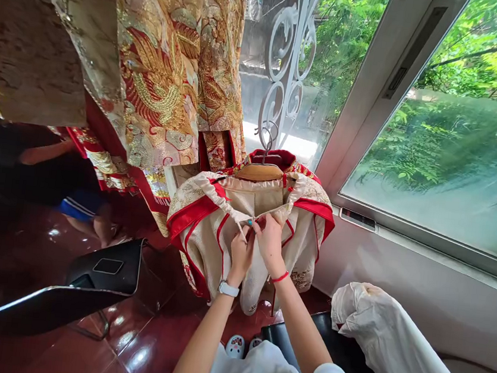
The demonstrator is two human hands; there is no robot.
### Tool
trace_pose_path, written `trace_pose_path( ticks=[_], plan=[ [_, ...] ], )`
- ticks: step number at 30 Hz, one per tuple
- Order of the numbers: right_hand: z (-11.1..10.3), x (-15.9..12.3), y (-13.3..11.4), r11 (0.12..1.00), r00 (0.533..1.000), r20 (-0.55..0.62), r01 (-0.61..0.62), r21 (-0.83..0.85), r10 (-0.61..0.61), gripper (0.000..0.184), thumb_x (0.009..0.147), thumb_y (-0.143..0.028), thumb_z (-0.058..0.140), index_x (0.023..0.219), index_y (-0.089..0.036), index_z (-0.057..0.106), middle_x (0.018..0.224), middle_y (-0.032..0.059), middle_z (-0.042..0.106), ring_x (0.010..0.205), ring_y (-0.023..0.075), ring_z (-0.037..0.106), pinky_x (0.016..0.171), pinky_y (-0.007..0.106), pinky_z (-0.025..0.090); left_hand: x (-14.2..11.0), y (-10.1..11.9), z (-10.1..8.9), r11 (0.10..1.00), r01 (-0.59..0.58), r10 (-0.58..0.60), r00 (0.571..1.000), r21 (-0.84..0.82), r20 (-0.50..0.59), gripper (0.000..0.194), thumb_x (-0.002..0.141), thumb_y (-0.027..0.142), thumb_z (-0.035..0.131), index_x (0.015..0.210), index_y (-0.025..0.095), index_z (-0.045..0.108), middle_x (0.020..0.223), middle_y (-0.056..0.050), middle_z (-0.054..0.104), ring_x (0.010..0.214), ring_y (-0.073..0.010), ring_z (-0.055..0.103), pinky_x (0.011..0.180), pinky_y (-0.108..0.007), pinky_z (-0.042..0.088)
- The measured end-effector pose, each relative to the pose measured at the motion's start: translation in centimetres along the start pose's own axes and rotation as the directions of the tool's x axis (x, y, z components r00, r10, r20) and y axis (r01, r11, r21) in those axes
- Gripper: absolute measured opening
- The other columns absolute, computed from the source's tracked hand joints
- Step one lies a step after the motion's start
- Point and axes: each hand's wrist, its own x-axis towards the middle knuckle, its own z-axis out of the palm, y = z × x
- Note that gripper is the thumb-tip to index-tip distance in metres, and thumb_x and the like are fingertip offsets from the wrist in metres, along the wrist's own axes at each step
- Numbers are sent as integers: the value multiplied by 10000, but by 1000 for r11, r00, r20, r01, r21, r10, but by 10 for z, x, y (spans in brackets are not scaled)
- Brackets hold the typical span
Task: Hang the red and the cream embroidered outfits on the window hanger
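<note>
A cream and gold garment with broad red trim hangs from a wooden hanger below the window. Its gathered waistband forms an open loop that faces me. My left hand is closed at the front of this band, where a thin pale strip shows by the fingers. Close beside it, my right hand pinches the band's other end. The fingertips of both hands nearly meet, and a small turquoise spot shows between them. Exactly what lies inside the pinch is hidden.
Long gold and red embroidered robes hang at the left. A black chair stands lower left, with another person's leg beyond it. White cloth drapes over a dark seat at right. A phone lies on the windowsill.
</note>
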Motion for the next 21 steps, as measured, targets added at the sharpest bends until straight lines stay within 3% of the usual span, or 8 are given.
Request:
trace_pose_path(
  ticks=[6, 13, 17, 21],
  plan=[
    [-22, -20, -2, 982, 989, 146, 55, -179, -29, 100, 922, -156, 519, 853, -193, 581, 877, 97, 702, 841, 237, 652, 733, 320, 457, -33, 19, -7, 998, -49, 49, 999, 34, -17, 214, 960, 297, 467, 980, 264, 677, 903, -87, 713, 890, -288, 668, 799, -451, 503],
    [-28, -29, -24, 893, 967, 252, 84, -443, 34, 104, 897, -120, 530, 903, -133, 633, 896, 155, 707, 833, 257, 661, 658, 302, 424, -45, 30, -11, 998, -31, 33, 999, 64, -29, 188, 942, 268, 468, 920, 251, 654, 894, -119, 701, 851, -315, 655, 765, -481, 502],
    [-40, -9, -28, 858, 906, 422, 205, -470, 15, 209, 843, -31, 523, 747, -159, 657, 767, 141, 704, 723, 236, 669, 623, 295, 404, -47, 37, -14, 997, -51, 52, 999, 54, -16, 198, 936, 261, 467, 947, 247, 664, 944, -134, 712, 906, -312, 668, 800, -471, 501],
    [-52, 4, -31, 877, 840, 542, 241, -416, 26, 245, 843, -42, 532, 669, -171, 646, 613, 94, 653, 658, 228, 664, 638, 299, 411, -49, 42, -15, 999, -29, 30, 999, 21, -36, 202, 940, 287, 467, 912, 238, 661, 912, -128, 710, 914, -305, 664, 804, -456, 495]
  ],
)
